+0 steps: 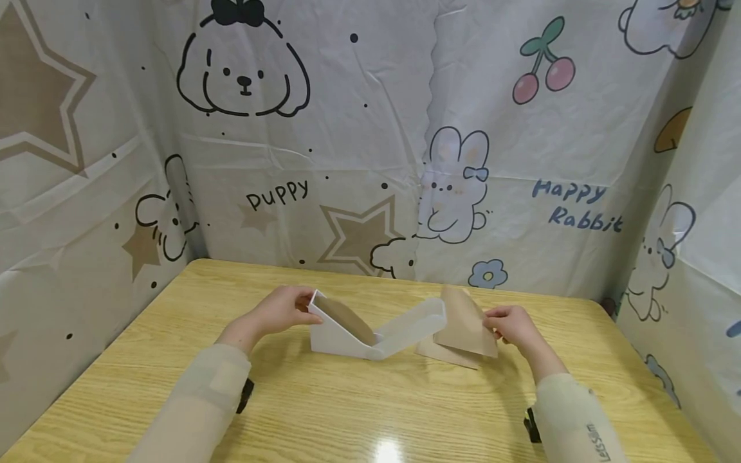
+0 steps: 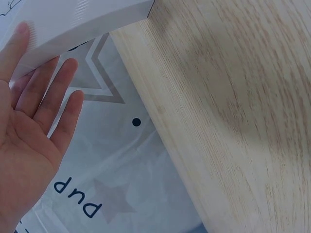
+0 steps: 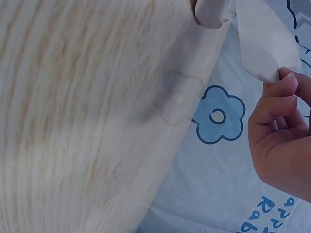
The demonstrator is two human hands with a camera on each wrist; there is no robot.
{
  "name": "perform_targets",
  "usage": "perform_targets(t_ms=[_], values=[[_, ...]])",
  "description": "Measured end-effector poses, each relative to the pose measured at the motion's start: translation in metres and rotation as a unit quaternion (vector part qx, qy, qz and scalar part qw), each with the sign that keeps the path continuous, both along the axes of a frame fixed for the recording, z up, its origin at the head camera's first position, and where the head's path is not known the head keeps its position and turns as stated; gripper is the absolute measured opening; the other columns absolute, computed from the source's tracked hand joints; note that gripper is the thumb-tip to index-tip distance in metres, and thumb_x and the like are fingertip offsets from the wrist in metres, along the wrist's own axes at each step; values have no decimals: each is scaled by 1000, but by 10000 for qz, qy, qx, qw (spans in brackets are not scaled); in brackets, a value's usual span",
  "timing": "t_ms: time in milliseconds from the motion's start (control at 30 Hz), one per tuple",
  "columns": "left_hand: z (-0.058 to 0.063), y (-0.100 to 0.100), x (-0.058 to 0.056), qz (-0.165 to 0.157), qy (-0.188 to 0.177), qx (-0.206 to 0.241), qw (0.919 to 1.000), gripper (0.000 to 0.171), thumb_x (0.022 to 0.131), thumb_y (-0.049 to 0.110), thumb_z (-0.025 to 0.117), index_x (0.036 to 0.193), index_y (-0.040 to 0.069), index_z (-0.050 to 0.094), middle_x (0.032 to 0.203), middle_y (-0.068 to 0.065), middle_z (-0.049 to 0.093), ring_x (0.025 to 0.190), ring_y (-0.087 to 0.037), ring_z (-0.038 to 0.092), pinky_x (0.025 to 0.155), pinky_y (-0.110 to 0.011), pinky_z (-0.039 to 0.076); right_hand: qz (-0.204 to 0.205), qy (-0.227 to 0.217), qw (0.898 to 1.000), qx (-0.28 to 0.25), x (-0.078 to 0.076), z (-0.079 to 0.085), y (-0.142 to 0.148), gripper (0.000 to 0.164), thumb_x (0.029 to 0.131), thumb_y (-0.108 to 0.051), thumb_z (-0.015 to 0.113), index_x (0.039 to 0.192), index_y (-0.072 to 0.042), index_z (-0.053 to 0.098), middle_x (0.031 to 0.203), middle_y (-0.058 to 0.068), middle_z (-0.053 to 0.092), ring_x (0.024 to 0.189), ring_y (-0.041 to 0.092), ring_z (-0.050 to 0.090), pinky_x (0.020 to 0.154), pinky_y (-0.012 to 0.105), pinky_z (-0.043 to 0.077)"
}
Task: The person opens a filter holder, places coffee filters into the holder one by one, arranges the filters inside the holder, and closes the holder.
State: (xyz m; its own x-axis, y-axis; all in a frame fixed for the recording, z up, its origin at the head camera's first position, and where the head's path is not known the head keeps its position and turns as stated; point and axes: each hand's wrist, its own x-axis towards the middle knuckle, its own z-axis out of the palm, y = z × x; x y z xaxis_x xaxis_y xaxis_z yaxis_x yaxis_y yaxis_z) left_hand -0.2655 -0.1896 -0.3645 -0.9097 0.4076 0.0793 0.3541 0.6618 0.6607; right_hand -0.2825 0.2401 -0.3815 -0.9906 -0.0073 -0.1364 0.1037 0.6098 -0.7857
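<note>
A white box (image 1: pixel 338 342) stands on the table with its frosted lid (image 1: pixel 412 325) tipped open to the right. Inside leans a piece of brown paper (image 1: pixel 347 319) with a curved edge. My left hand (image 1: pixel 282 308) holds the box by its raised left end, thumb on the near side and fingers behind. In the left wrist view the fingers of that hand (image 2: pixel 36 121) lie against the box wall (image 2: pixel 92 26). My right hand (image 1: pixel 514 326) pinches a brown paper sheet (image 1: pixel 466 325) by its right edge, just right of the lid. Another brown sheet (image 1: pixel 446 354) lies beneath it on the table.
The light wooden table (image 1: pixel 359 411) ends at a back edge against a printed cloth curtain (image 1: pixel 359 141). More curtain hangs at the left and right sides. Dark wrist straps (image 1: pixel 246 395) show beneath the sleeves.
</note>
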Motion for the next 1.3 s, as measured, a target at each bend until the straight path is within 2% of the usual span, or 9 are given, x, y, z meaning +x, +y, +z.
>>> perform_targets(t_ms=[167,400,633,1300], values=[[1,0,0,-46,24,17,10000,26,82,19,72,103,7,63,97,-7,69,89,-20,66,79,-35,53,-81,259,9995,164,1,2,0,27,88,-15,59,103,8,64,73,-1,60,55,9,50,52,25,40],[-1,0,-2,-30,-58,-12,10000,24,82,20,72,102,9,63,97,-4,69,90,-19,65,80,-35,53,206,824,9956,403,5,6,7,24,90,-13,59,103,7,63,69,-3,59,57,10,52,50,25,44],[-1,-1,-3,2,-68,-34,10000,26,82,21,72,103,9,63,97,-4,68,90,-19,65,80,-35,53,372,1168,9912,504,10,21,9,20,91,-10,59,100,7,63,67,0,60,59,10,54,53,27,47],[-1,-2,-2,-64,-25,4,10000,25,82,21,72,101,8,63,97,-6,68,91,-22,65,80,-35,54,228,1353,9881,697,22,45,9,23,91,-12,59,103,8,62,78,10,67,65,8,57,55,26,46]])
